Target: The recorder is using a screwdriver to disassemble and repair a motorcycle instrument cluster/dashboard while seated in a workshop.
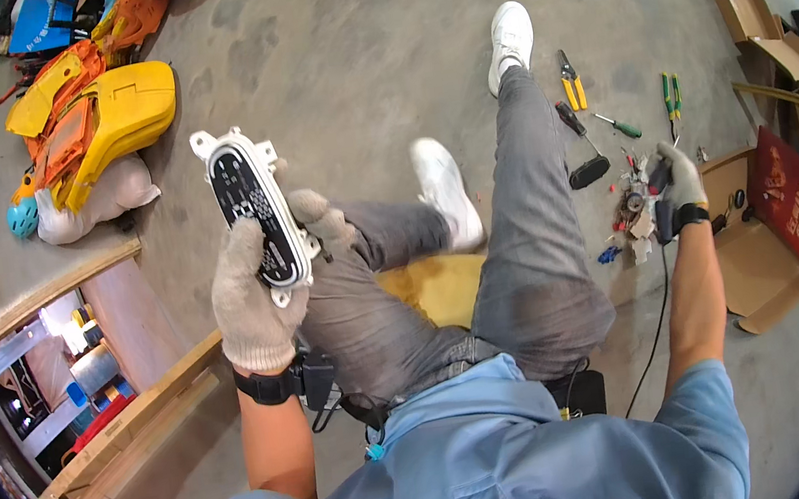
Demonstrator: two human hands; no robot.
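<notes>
My left hand (254, 294), in a pale knit glove, grips a long oval instrument panel (255, 208) with a white housing, a black face and mounting tabs. The panel stands tilted above my left thigh, its printed face towards me. My right hand (682, 176), also gloved, reaches down to the floor on the right, beside a heap of small parts (634, 203). Its fingers are bent at a dark handle-like piece (657, 177); what that is I cannot make out. A cable runs from my right wrist strap (690, 214) towards my waist.
Right of my foot lie yellow-handled pliers (574, 85), a black-handled tool (576, 120), a green screwdriver (619, 126) and green-handled pliers (671, 96). An open cardboard box (765, 262) stands at right. Yellow and orange plastic shells (124, 114) are piled at left, above a wooden frame (131, 431).
</notes>
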